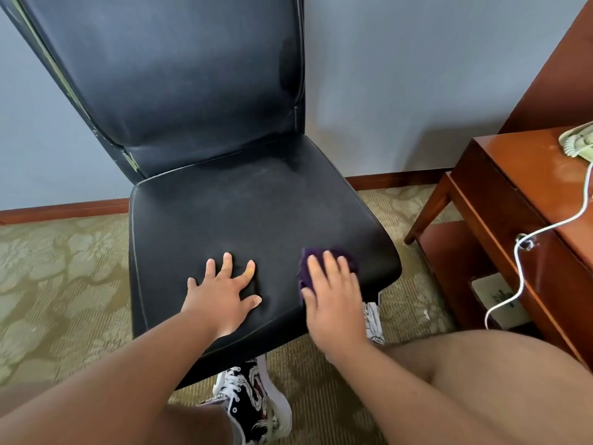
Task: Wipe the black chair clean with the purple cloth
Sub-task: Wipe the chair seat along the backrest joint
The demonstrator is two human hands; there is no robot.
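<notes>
Nearest the viewer, below the front edge of the seat, stands a pair of black-and-white patterned lace-up sneakers; the print is ornamental and no brand name can be read on it. Above them, the left hand lies flat on the front of the seat, fingers released and spread, apparently bracing. Beside it, the right hand presses a small crumpled purple cloth against the seat near its front right corner. The fingers lie extended over the fabric rather than clenched round it, though slight blur softens their outline. The cloth shows only at the fingertips and along the hand's left side. The black padded leather-look chair carries a dull greyish haze across the middle and rear of the seat. Its tall backrest shows faint smears and worn greenish patches along the left edge. Judged from this, wiping is under way at the front of the seat, while the rear of the seat and the backrest remain to be done. Around the chair lies an olive floral-patterned carpet. To the right stands a reddish-brown wooden bedside cabinet with a white cord trailing over it. The marks on a white plate low inside it are too small to read. Farthest back is a plain grey-blue wall.
</notes>
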